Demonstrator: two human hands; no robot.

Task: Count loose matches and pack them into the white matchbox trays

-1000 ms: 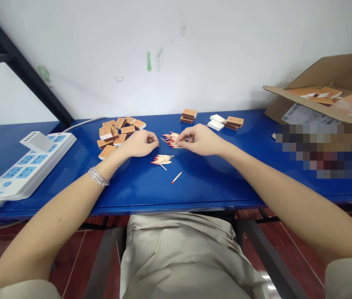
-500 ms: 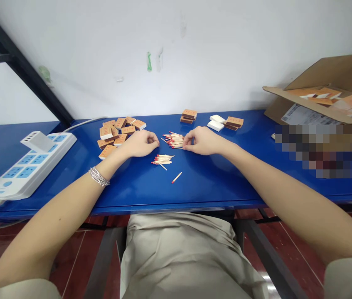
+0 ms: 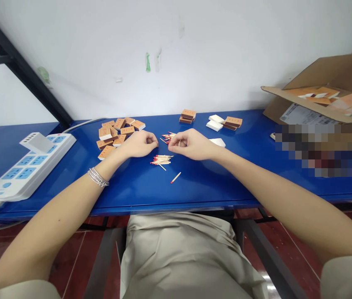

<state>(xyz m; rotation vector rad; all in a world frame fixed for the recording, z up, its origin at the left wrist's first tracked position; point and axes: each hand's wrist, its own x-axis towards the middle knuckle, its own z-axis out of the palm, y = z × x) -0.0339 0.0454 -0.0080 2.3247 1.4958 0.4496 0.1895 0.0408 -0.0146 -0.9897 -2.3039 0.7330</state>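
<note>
My left hand rests near the table's middle with its fingers curled and thumb against the index finger. What it holds, if anything, is hidden. A pile of red-tipped matches lies just to its right, mostly covered by my right hand, whose thumb and fingertips are pinched together at the pile's near edge. Whether a match is between those fingertips cannot be made out. A smaller heap of matches lies nearer to me, and a single match is closer still.
Brown matchboxes are heaped left. Stacked matchboxes, white trays and more matchboxes stand by the wall. Another white piece shows behind my right wrist. A power strip lies left, a cardboard box right.
My right hand has moved left across the larger match pile, uncovering a white piece behind its wrist. My left hand stays in place.
</note>
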